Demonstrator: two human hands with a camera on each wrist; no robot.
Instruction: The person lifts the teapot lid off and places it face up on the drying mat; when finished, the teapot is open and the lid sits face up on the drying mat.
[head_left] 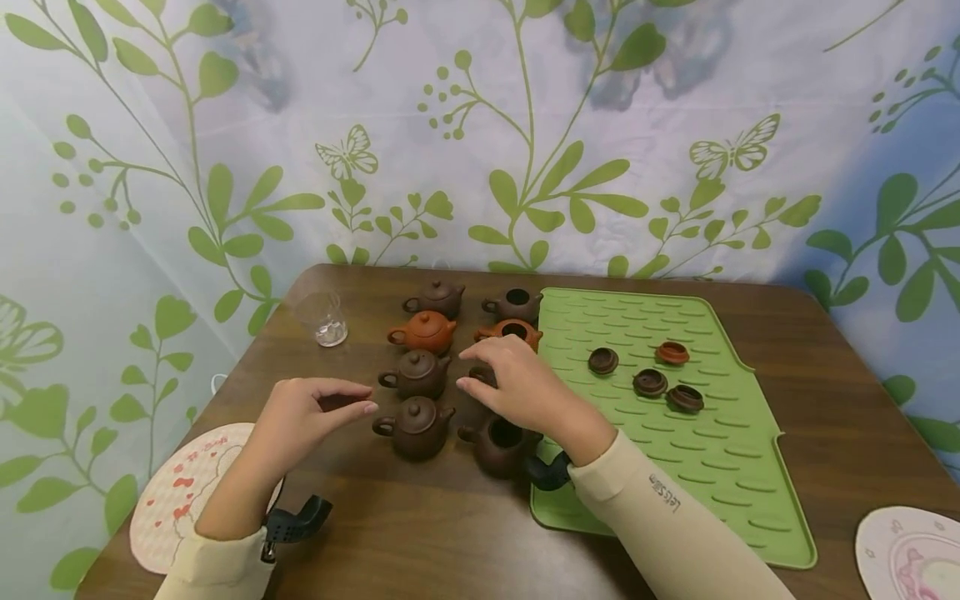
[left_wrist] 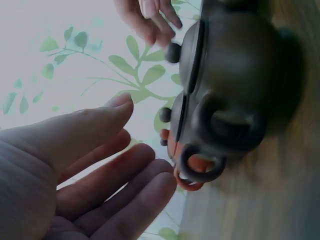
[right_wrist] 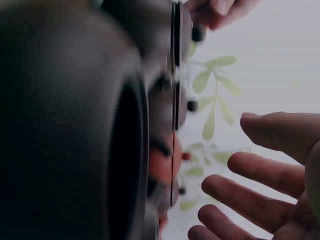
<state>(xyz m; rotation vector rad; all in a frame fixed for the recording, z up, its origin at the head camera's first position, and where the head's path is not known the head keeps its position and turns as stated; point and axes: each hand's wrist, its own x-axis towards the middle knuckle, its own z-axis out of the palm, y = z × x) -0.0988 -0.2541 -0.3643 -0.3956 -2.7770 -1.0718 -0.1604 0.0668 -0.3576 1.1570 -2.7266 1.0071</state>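
Observation:
A column of lidded teapots stands on the table: a dark brown teapot (head_left: 417, 429) in front, a brown teapot (head_left: 417, 375) behind it, then an orange teapot (head_left: 424, 333) and a brown one at the back. To their right is a column of lidless teapots, including a brown pot (head_left: 487, 450) in front and an orange pot (head_left: 534, 333); my right hand partly hides one between. My left hand (head_left: 300, 417), fingers relaxed and holding nothing, is left of the lidded column. My right hand (head_left: 517, 383) hovers over the lidless column, its fingers (right_wrist: 250, 192) loosely spread and empty.
A green mat (head_left: 720, 467) at the right carries several upturned lids, brown ones and an orange lid (head_left: 672, 352). A clear glass (head_left: 331, 329) stands at the back left. Round patterned mats lie at the left (head_left: 172, 492) and the right edge (head_left: 892, 542).

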